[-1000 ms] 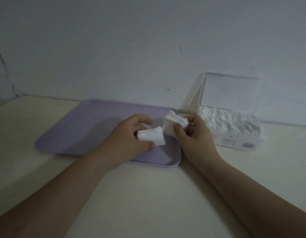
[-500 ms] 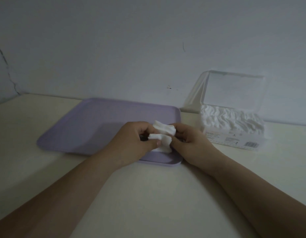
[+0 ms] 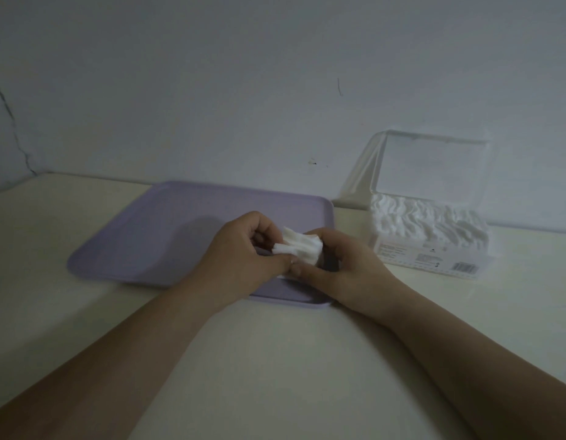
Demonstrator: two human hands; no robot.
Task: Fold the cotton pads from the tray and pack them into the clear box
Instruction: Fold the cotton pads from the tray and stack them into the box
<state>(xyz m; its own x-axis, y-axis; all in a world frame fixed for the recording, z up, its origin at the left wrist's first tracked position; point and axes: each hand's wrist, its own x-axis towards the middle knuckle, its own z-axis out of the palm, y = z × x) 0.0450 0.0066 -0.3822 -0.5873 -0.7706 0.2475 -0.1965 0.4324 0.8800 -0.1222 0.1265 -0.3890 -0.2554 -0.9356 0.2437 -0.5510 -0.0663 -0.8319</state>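
1. Nearest me, both forearms reach forward over the pale desk [image 3: 275, 369] and converge toward the middle.
2. My left hand [image 3: 243, 249] has its fingers curled, and its thumb and fingertips pinch the left edge of a small bundle of white cotton pads [image 3: 299, 247].
3. My right hand [image 3: 342, 268] grips the same bundle from the right. Its thumb tip meets the left thumb tip just under the pads.
4. The bundle sits between the two hands over the front right part of the lilac tray [image 3: 167, 233]. Several folded layers show along its top edge, but I cannot tell how many.
5. The tray lies flat on the desk, with its near right corner beneath my right hand.
6. The clear box [image 3: 434, 258] stands on the desk to the right of the tray and apart from it. It is filled to the rim with rippled white pads, and a label with a barcode shows on its front.
7. The box's lid [image 3: 430, 166] stands open, tipped back toward the grey wall [image 3: 211, 90].
8. A dark crack runs down the wall at far left.
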